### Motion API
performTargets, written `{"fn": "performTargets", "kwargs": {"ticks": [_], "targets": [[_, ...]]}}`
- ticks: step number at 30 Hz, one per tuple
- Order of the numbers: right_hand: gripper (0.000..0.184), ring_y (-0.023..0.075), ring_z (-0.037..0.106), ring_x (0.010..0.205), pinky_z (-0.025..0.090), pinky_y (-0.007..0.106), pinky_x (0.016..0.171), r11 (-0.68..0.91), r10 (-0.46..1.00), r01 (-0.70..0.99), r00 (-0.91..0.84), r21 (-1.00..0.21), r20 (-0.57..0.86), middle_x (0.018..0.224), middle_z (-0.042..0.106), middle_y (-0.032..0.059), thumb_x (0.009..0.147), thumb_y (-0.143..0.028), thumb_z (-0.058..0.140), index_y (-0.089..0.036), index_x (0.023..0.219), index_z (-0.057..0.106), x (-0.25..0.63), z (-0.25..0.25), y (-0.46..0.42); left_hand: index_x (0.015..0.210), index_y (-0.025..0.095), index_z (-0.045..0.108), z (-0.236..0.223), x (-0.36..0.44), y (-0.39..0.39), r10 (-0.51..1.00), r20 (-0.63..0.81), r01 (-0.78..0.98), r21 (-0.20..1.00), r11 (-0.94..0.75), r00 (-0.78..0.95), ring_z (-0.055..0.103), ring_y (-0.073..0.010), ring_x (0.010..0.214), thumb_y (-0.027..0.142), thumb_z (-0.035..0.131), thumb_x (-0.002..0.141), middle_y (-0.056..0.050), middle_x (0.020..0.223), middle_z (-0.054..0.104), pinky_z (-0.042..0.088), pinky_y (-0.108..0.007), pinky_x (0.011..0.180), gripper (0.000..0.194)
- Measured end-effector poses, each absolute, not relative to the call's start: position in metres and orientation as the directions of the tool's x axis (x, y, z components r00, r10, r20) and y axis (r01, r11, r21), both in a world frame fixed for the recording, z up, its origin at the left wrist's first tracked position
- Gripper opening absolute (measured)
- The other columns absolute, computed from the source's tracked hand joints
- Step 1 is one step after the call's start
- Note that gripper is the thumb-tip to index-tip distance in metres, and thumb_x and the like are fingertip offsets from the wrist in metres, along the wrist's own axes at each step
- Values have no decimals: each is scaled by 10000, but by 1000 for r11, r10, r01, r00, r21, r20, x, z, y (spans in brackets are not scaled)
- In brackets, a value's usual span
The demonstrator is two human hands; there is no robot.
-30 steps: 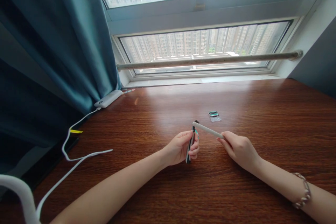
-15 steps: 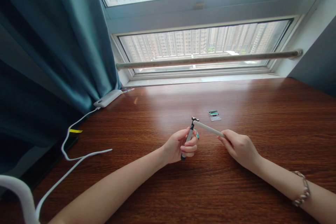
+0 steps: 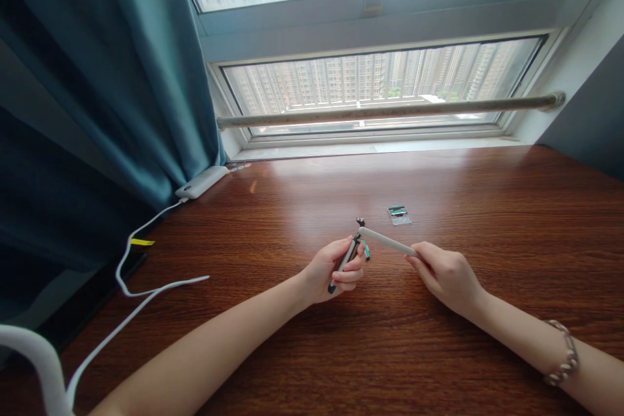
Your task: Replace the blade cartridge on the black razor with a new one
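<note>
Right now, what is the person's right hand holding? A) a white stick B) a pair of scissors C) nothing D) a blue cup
A: the right hand grips one end of a slim white stick, whose far tip meets the razor handle held in the left hand.

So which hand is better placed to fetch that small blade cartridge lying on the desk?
Right. The right hand lies nearer the blade cartridge, which sits just beyond its white stick. The left hand grips the razor handle, farther away.
</note>
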State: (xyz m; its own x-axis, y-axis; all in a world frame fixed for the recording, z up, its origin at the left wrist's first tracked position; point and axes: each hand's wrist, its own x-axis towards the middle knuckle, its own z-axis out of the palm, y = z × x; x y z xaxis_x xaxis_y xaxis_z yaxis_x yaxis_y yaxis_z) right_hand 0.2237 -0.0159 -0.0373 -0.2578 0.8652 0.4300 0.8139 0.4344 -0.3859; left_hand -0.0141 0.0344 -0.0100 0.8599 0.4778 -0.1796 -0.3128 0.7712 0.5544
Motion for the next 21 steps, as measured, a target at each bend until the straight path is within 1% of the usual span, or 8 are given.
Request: {"fn": "performTargets", "kwargs": {"ticks": [4,8,12,15,18,21], "targets": [[204,122,512,550,342,232,551,405,874,819,-215,-406,437,656,539,6,882,-296,388,-173,818,537,224,-38,-15,796,137,510,-11,-15,35,485,-190,-309,565,765,853,106,-13,322,323,311,890,70,468,314,140,-103,280,289],[196,122,515,562,344,231,557,425,876,805,-252,-413,411,681,550,9,883,-296,386,-177,843,536,223,-38,-15,785,124,524,-10,-15,35,483,-199,-298,575,762,852,86,-12,322,323,309,892,75,448,289,122,-100,274,312],[211,120,491,529,336,234,550,398,890,802,-219,-446,401,630,520,-3,889,-306,369,-182,813,522,224,-38,-15,791,121,529,-9,-15,34,480,-211,-292,569,769,852,79,-11,330,326,323,889,78,450,269,118,-98,278,307],[206,122,495,544,335,233,556,403,894,791,-233,-461,382,653,527,2,890,-307,365,-184,817,513,225,-38,-15,790,121,530,-8,-16,34,472,-218,-280,573,770,854,78,-12,334,329,334,885,79,448,260,113,-99,281,301],[229,121,472,522,326,232,543,385,901,782,-202,-490,385,612,493,-4,895,-311,349,-184,771,494,225,-38,-15,789,127,528,-9,-16,33,479,-199,-283,594,753,855,83,-14,330,334,330,885,79,444,259,109,-106,281,302],[218,121,469,519,323,232,543,406,896,767,-225,-497,384,604,486,-8,895,-309,350,-184,792,497,225,-39,-15,809,133,529,-11,-15,32,511,-167,-304,636,709,843,113,-21,330,334,326,885,75,449,269,123,-116,288,296]]}}
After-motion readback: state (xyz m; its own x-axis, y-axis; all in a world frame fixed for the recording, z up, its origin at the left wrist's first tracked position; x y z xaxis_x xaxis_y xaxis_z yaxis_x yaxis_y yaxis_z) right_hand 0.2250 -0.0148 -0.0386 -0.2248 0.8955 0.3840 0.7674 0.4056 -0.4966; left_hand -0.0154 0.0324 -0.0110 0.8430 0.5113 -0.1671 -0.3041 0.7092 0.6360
